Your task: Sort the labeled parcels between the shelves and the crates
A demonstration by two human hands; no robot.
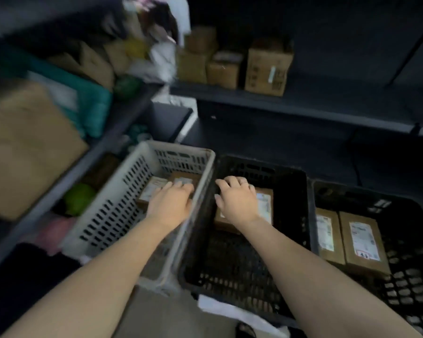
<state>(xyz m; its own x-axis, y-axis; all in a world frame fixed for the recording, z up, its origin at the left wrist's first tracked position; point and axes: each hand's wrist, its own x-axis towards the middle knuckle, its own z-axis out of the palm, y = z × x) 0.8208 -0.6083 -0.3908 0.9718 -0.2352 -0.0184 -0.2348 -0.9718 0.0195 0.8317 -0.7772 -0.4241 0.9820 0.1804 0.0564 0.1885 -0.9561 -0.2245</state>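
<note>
Three crates stand on the floor in front of me. My left hand (172,201) reaches into the white crate (122,191) and lies palm down on labeled brown parcels (154,189) there, fingers curled over their top. My right hand (237,198) is inside the middle black crate (293,211), resting on a brown parcel with a white label (265,206). Whether either hand truly grips its parcel is unclear. The right black crate (401,284) holds two labeled brown parcels (363,242) side by side.
A dark shelf (303,103) behind the crates carries several cardboard boxes (266,67). Shelving on the left (66,181) holds a large brown parcel (22,147), teal and green packages and white bags. Pale floor shows at the bottom.
</note>
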